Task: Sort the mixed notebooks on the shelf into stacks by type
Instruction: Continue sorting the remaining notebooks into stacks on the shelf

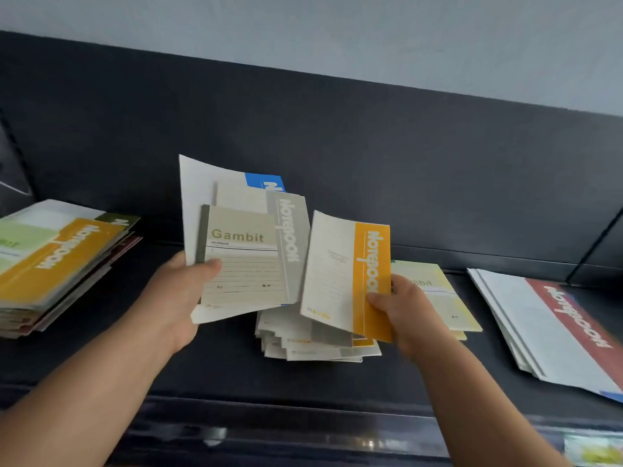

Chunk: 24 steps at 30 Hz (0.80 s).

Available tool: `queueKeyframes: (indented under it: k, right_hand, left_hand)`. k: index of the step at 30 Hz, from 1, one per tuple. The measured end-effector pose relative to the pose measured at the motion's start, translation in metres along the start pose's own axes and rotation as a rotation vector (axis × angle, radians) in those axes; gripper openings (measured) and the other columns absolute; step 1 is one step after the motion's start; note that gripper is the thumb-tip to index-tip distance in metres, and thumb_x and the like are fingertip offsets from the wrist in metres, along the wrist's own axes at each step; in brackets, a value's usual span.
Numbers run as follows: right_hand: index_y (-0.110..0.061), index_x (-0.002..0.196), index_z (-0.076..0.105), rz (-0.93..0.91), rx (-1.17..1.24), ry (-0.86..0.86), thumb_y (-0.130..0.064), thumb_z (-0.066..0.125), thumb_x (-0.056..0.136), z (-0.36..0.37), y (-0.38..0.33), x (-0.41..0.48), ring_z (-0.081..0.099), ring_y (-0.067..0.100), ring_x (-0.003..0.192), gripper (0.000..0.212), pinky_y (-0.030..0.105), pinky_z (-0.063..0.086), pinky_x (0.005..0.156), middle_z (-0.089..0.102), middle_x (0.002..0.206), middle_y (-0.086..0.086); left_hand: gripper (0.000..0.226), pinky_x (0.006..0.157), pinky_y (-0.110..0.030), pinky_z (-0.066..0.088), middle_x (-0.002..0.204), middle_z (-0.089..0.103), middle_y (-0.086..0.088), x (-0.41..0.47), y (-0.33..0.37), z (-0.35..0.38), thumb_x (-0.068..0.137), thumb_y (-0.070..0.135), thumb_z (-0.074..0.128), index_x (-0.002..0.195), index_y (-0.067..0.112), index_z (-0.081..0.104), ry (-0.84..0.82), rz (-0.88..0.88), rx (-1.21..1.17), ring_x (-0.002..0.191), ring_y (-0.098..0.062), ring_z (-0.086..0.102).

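My left hand (183, 291) holds a fanned bunch of notebooks above the shelf: a small beige Gambit notebook (241, 261) in front, a grey-striped one (290, 230) behind it, and a blue-striped large one (264, 182) at the back. My right hand (401, 308) pinches the lower right edge of a yellow-striped notebook (347, 274), held tilted over a stack of mid-size notebooks (317, 342) in the middle of the shelf. A small stack of pale yellow Gambit notebooks (435, 291) lies just right of that hand.
A tall mixed pile (57, 261) with a yellow-striped cover on top lies at the left. Large notebooks with a red stripe (556, 328) lie at the right. The dark shelf (219, 369) has a back wall and a front lip.
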State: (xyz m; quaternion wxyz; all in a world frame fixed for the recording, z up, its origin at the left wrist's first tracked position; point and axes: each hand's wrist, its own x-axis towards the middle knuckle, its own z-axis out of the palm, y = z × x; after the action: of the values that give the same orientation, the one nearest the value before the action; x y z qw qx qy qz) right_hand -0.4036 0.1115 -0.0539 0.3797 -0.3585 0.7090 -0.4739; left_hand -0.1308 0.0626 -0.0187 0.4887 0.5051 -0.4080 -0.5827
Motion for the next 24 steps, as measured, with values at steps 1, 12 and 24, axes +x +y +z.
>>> queueKeyframes:
  k: [1, 12, 24]
  right_hand:
    - [-0.017, 0.131, 0.052, -0.021, -0.083, 0.005, -0.019, 0.061, 0.096, 0.002, 0.000, 0.003, 0.063, 0.025, 0.102, 0.037, 0.047, 0.054, 0.090, 0.063, 0.117, -0.002]
    - [-0.016, 0.144, 0.042, -0.153, -0.556, 0.129, -0.013, 0.057, 0.094, 0.050, 0.004, 0.012, 0.055, 0.017, 0.088, 0.052, 0.022, 0.042, 0.058, 0.063, 0.123, 0.004]
    - [-0.021, 0.107, 0.063, -0.106, 0.011, -0.072, -0.059, 0.051, 0.084, 0.063, -0.036, -0.021, 0.063, 0.020, 0.101, 0.046, 0.041, 0.053, 0.089, 0.067, 0.110, -0.002]
  left_hand:
    - [0.025, 0.091, -0.049, 0.050, 0.110, 0.069, -0.004, -0.002, 0.000, -0.004, 0.096, 0.010, 0.054, 0.112, 0.025, 0.065, 0.028, 0.008, -0.002, 0.104, -0.028, 0.063]
    - [0.023, 0.091, -0.051, 0.050, 0.107, 0.070, -0.003, -0.005, -0.001, -0.045, 0.096, 0.010, 0.054, 0.102, 0.029, 0.066, 0.150, 0.011, -0.007, 0.101, -0.028, 0.063]
    - [0.020, 0.095, -0.051, 0.048, 0.105, 0.072, 0.000, 0.000, -0.007, -0.007, 0.093, 0.012, 0.060, 0.105, 0.027, 0.067, -0.077, -0.013, -0.016, 0.103, -0.026, 0.064]
